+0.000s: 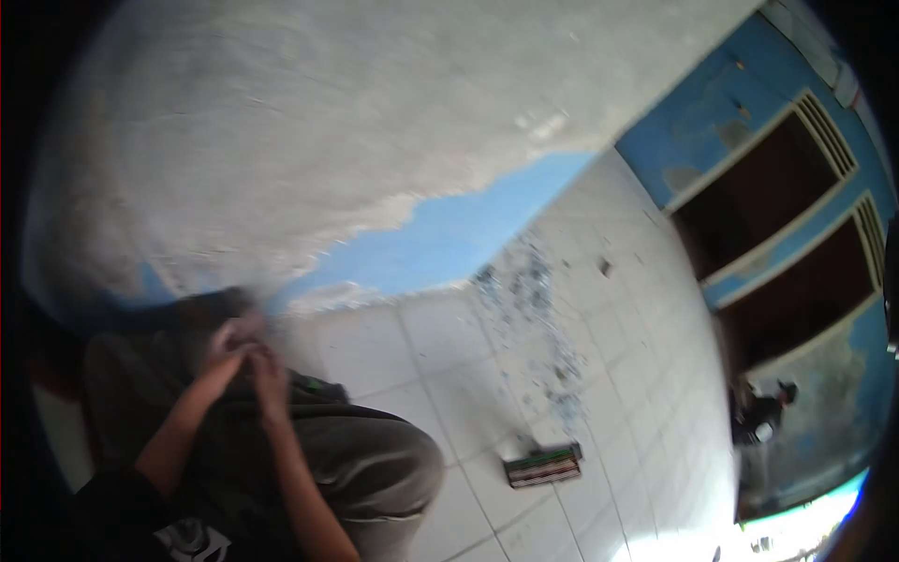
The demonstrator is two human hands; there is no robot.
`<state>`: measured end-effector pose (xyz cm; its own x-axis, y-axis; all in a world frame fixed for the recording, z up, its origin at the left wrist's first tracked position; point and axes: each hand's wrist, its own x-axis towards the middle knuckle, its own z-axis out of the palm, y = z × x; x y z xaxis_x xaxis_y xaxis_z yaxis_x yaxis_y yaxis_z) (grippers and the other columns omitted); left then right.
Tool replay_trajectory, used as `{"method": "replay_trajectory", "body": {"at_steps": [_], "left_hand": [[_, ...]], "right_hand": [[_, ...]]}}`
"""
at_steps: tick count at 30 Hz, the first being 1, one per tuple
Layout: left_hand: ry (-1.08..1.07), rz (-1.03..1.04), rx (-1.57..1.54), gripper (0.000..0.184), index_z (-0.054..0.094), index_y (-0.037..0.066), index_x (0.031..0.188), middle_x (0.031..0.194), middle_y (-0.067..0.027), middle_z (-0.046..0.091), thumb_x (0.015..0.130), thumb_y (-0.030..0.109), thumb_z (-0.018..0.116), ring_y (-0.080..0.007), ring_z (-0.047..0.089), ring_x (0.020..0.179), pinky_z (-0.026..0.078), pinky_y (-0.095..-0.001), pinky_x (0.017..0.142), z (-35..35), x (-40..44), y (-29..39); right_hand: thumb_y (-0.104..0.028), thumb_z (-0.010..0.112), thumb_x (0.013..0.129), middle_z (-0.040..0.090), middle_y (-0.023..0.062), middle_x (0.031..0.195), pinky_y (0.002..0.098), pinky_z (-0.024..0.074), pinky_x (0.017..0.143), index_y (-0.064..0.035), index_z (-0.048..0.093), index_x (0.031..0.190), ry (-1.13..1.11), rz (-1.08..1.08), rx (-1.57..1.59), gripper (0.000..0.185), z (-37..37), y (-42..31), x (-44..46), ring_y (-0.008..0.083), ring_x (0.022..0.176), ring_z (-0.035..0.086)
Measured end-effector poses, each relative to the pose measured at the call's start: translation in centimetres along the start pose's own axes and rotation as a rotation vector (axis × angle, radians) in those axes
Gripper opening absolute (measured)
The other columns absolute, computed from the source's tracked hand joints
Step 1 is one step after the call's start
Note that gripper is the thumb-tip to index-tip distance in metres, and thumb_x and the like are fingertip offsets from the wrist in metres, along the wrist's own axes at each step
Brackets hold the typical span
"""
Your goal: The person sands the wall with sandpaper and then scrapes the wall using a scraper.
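Forearms (302, 478) lead to left hand (221, 358) and right hand (270, 379), touching; blur hides their grip. Broom (545, 467) lies rightward, crosswise, nearer the right hand.

Left hand (221, 358) and right hand (269, 377) close together, slightly blurred, bare forearms (302, 482) converging, one knee (403, 459) bent
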<state>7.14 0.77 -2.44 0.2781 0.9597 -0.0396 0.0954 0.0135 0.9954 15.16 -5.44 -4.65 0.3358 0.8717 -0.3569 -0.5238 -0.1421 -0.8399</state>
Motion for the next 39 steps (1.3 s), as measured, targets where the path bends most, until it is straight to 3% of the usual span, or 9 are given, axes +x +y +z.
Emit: {"method": "replay_trajectory", "body": {"at_steps": [5, 9, 14, 20, 24, 27, 30, 33, 39], "left_hand": [[-0.294, -0.296, -0.316, 0.069, 0.038, 0.005, 0.130, 0.104, -0.0077, 0.052, 0.069, 0.009, 0.070, -0.0155, 0.052, 0.089, 0.047, -0.0269, 0.068, 2.2, -0.8, 10.8], [-0.556, -0.190, -0.564, 0.071, 0.027, 0.001, 0.134, 0.116, -0.0116, 0.046, 0.071, -0.002, 0.059, -0.0181, 0.051, 0.102, 0.048, -0.0292, 0.080, 3.9, 0.6, 15.6], [-0.823, 0.042, -0.909, 0.065, 0.022, 0.002, 0.134, 0.125, -0.0166, 0.034, 0.075, -0.003, 0.048, -0.0253, 0.044, 0.113, 0.040, -0.0446, 0.099, 3.5, -1.1, 23.3], [-0.788, 0.049, -1.045, 0.069, 0.016, 0.009, 0.135, 0.090, -0.0020, 0.043, 0.073, -0.003, 0.043, -0.0177, 0.047, 0.098, 0.036, -0.0560, 0.097, 1.5, -2.8, 25.2], [-0.761, 0.065, -1.039, 0.071, 0.017, 0.010, 0.135, 0.080, 0.0017, 0.039, 0.071, -0.004, 0.044, -0.0137, 0.045, 0.086, 0.032, -0.0559, 0.099, 0.0, -3.4, 24.8], [-0.742, 0.106, -0.950, 0.072, 0.016, 0.008, 0.138, 0.080, 0.0007, 0.040, 0.073, 0.005, 0.047, -0.0138, 0.045, 0.085, 0.034, -0.0542, 0.097, -0.4, -3.4, 24.2], [-0.658, 0.087, -0.948, 0.076, 0.012, 0.006, 0.139, 0.081, 0.0000, 0.042, 0.072, 0.006, 0.049, -0.0158, 0.047, 0.095, 0.031, -0.0550, 0.098, -0.7, -3.4, 24.5], [-0.644, 0.090, -0.914, 0.080, 0.006, 0.003, 0.139, 0.085, -0.0029, 0.046, 0.072, 0.007, 0.049, -0.0235, 0.034, 0.126, 0.020, -0.0596, 0.102, -1.1, -3.6, 24.8], [-0.682, 0.083, -0.928, 0.075, 0.012, 0.004, 0.137, 0.084, -0.0033, 0.045, 0.072, 0.006, 0.048, -0.0224, 0.036, 0.125, 0.029, -0.0541, 0.099, -1.4, -4.0, 24.9]], "right_hand": [[-0.027, 0.046, 0.092, 0.052, 0.0135, 0.119, 0.0331, 0.0393, 0.091, -0.0012, 0.044, 0.126, 0.133, -0.382, -0.377, 0.043, -0.1, -7.2, -4.1, 0.0220, 0.106, 0.051], [0.000, 0.052, 0.084, 0.051, 0.0103, 0.116, 0.0282, 0.0449, 0.074, -0.0058, 0.042, 0.130, 0.194, -0.856, -0.625, 0.047, 0.4, -15.0, -8.7, 0.0173, 0.091, 0.052], [0.003, 0.051, 0.079, 0.057, 0.0095, 0.084, 0.0265, 0.0432, 0.060, -0.0055, 0.037, 0.134, 0.418, -1.165, -0.892, 0.057, 1.3, -20.7, -14.5, 0.0161, 0.066, 0.054], [0.001, 0.051, 0.078, 0.051, 0.0038, 0.057, 0.0279, 0.0409, 0.050, -0.0077, 0.031, 0.137, 0.391, -1.106, -0.967, 0.063, 4.7, -20.5, -15.4, 0.0129, 0.048, 0.048], [-0.001, 0.053, 0.075, 0.058, 0.0098, 0.061, 0.0342, 0.0449, 0.049, -0.0103, 0.021, 0.140, 0.307, -0.839, -1.162, 0.073, 5.2, -18.3, -14.8, 0.0216, 0.051, 0.059], [-0.001, 0.054, 0.074, 0.059, 0.0109, 0.061, 0.0352, 0.0462, 0.050, -0.0112, 0.019, 0.141, 0.281, -0.858, -1.209, 0.076, 5.5, -18.4, -15.1, 0.0242, 0.053, 0.061], [-0.001, 0.054, 0.075, 0.059, 0.0102, 0.061, 0.0338, 0.0462, 0.049, -0.0112, 0.021, 0.140, 0.263, -0.931, -1.194, 0.075, 5.8, -20.1, -15.8, 0.0222, 0.052, 0.060], [-0.001, 0.054, 0.075, 0.058, 0.0081, 0.061, 0.0320, 0.0453, 0.048, -0.0095, 0.023, 0.140, 0.268, -1.030, -1.160, 0.072, 6.5, -22.0, -17.2, 0.0200, 0.050, 0.059], [0.000, 0.054, 0.075, 0.057, 0.0042, 0.061, 0.0295, 0.0444, 0.048, -0.0070, 0.021, 0.140, 0.332, -1.160, -1.072, 0.073, 7.1, -23.2, -17.5, 0.0160, 0.051, 0.057]]}}
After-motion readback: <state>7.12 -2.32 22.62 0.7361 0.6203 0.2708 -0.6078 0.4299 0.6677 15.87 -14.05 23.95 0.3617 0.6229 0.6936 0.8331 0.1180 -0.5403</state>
